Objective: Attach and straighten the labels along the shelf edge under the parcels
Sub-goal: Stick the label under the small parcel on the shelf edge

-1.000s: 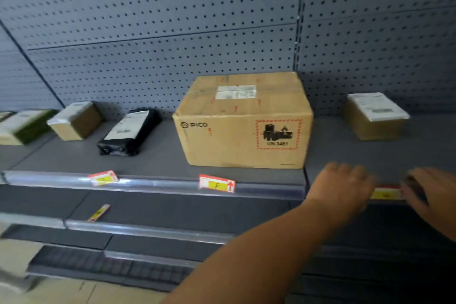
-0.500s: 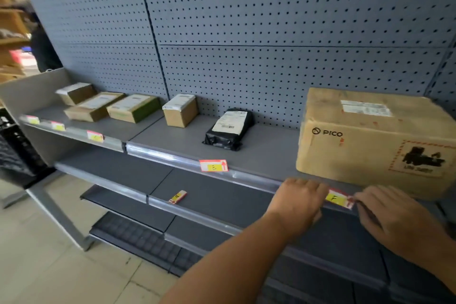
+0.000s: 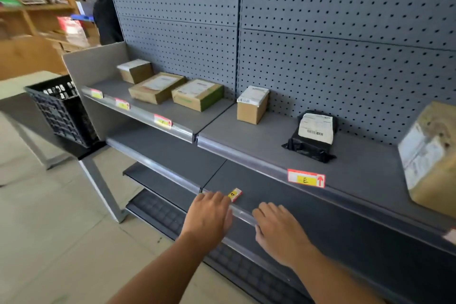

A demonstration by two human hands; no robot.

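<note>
Parcels stand on the grey top shelf: small boxes at the left, a small box (image 3: 252,104), a black bag (image 3: 311,136) and a big carton (image 3: 430,155) at the right edge. Red-and-yellow labels sit in the shelf edge strip (image 3: 234,150), among them the one marked E (image 3: 306,178), tilted a little. A loose label (image 3: 235,194) lies on the lower shelf. My left hand (image 3: 208,215) reaches over that shelf's front edge, fingertips right by the loose label. My right hand (image 3: 277,228) rests on the lower edge strip with fingers fairly straight.
A black plastic crate (image 3: 59,111) stands on a low table at the left. Wooden shelving and a person in dark clothes (image 3: 106,10) are in the background. Pegboard backs the shelves. More dark shelves lie below, and a tiled floor.
Both hands left the label under the big carton and dropped to the lower shelf. The view swung left and down, so the big carton sits at the right edge.
</note>
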